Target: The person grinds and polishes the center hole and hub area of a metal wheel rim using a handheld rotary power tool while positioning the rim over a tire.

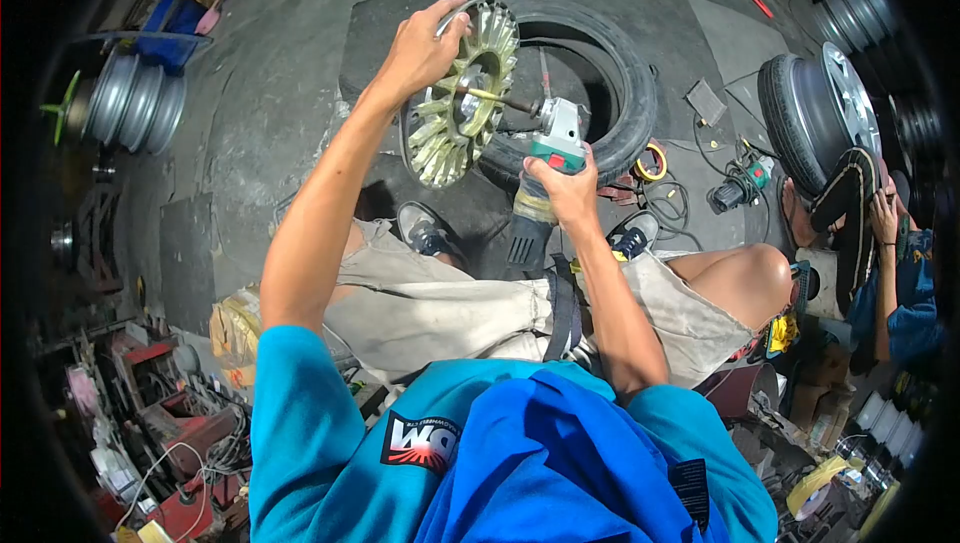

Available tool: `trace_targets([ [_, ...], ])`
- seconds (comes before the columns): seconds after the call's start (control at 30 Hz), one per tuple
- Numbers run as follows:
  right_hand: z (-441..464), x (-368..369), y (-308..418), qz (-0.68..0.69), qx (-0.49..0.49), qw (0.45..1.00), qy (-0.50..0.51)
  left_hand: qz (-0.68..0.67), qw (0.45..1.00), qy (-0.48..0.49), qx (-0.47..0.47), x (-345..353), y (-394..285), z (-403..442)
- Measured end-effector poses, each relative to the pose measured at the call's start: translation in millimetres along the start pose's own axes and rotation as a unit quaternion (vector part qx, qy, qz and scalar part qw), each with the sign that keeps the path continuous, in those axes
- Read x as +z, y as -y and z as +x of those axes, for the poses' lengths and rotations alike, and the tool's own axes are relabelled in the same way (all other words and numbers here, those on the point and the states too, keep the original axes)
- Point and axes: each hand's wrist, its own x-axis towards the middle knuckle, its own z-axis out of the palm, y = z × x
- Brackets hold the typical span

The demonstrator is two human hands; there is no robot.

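Upright at the centre-left stands a round finned metal part [436,139], its fins greenish-yellow. My left hand [426,47] holds its upper rim, fingers curled over the edge. Around the body of a green and grey power tool [558,148] my right hand [566,183] is closed. A thin shaft [500,99] runs from the tool's head toward the hub opening of the finned part; whether its tip touches metal I cannot tell. Behind both, a black tyre [632,83] lies flat on a dark mat.
At the right, a second power tool [738,186] with its cable, a yellow tape roll [650,162] and a wheel with tyre [790,123] are on the floor. A co-worker's hand [884,215] shows beyond. Rims [135,103] stand at the left.
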Motion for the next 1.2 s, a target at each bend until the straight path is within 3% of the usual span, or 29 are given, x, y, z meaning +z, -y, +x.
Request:
trace_targets([
  [0.17, 16, -4, 0, 0.073, 0.11, 0.991, -0.016, 0.004, 1.0, -0.003, 0.024, 4, -5, -6],
  [0.33, 14, -5, 1, 0.09, 0.13, 0.987, -0.015, -0.002, 1.0, 0.001, 0.023, 5, -8, -6],
  [0.43, 9, -7, -9, 0.085, 0.124, 0.988, 0.022, 0.008, 1.0, 0.006, 0.03, 4, -5, -1],
  [0.53, 5, -4, -13, 0.058, 0.026, 0.998, 0.017, -0.002, 1.0, 0.006, 0.012, 3, -5, -1],
  [0.67, 20, -6, -13, 0.08, 0.089, 0.993, -0.016, 0.002, 1.0, 0.001, 0.028, 5, -7, -7],
  [0.97, 14, -7, 2, 0.102, 0.1, 0.99, 0.017, -0.007, 1.0, 0.007, 0.018, 5, -10, -4],
  [1.2, 6, -12, 12, 0.005, 0.05, 0.999, 0.015, 0.01, 0.999, -0.01, 0.036, 8, -6, -2],
])
